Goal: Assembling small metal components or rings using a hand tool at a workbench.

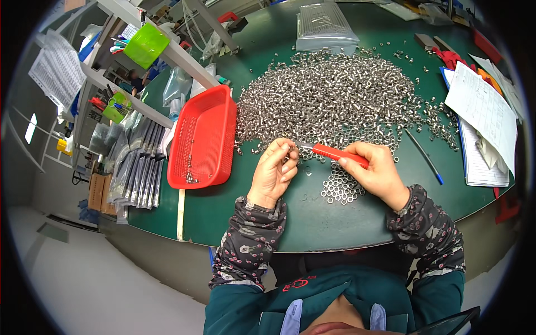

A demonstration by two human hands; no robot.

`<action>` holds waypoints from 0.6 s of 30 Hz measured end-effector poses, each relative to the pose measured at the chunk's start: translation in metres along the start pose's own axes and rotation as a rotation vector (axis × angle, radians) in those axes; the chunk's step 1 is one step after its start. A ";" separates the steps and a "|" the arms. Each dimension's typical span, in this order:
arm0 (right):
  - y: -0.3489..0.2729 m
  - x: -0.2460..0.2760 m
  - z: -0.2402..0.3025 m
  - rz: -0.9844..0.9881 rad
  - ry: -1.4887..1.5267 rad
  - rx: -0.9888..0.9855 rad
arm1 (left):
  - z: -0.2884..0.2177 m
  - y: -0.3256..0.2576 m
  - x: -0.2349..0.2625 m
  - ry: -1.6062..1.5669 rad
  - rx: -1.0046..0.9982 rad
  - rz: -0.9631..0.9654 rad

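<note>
plainly, right fingers (pixel 362 148) grip a red cutter (pixel 338 154) beside left fingers (pixel 276 147) pinching a metal piece (pixel 292 148).

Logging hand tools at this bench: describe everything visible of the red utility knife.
The utility knife has a slim, straight, plastic-looking red handle and a narrow, grey, metal-looking blade. It is in the grip of the right hand, above the green table, blade pointing toward the left hand. Whether blade and left fingertips touch is unclear. The handle's rear end is hidden in the palm.
</note>
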State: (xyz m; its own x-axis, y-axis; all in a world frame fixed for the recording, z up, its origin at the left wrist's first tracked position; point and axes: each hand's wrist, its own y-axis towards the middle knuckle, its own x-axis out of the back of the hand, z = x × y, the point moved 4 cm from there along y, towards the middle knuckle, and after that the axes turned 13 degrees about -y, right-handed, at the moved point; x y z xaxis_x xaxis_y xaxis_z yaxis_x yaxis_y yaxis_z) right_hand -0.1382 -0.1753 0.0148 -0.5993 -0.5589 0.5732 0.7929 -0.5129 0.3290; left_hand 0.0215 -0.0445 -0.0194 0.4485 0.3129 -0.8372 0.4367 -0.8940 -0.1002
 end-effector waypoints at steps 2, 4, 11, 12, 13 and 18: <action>0.000 -0.001 -0.002 0.011 -0.006 -0.008 | 0.000 0.001 0.001 -0.011 0.000 0.006; 0.001 -0.003 -0.003 0.037 -0.026 -0.015 | 0.000 0.001 0.002 -0.012 -0.005 0.013; 0.000 -0.003 -0.002 0.062 -0.050 -0.029 | 0.000 0.001 0.003 0.021 -0.013 0.011; 0.000 -0.004 -0.002 0.064 -0.044 -0.026 | 0.000 0.001 0.004 0.031 -0.010 0.028; 0.000 -0.004 -0.002 0.066 -0.037 -0.022 | 0.000 0.002 0.004 0.040 -0.007 0.045; -0.001 -0.005 -0.002 0.097 -0.034 -0.041 | 0.000 0.001 0.004 0.059 -0.033 0.034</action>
State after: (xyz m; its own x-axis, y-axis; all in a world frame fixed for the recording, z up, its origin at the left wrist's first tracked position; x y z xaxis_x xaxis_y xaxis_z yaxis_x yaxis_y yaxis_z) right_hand -0.1360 -0.1738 0.0102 -0.5157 -0.5851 0.6259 0.8413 -0.4841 0.2406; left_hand 0.0237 -0.0447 -0.0231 0.5085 0.3020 -0.8064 0.4451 -0.8938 -0.0541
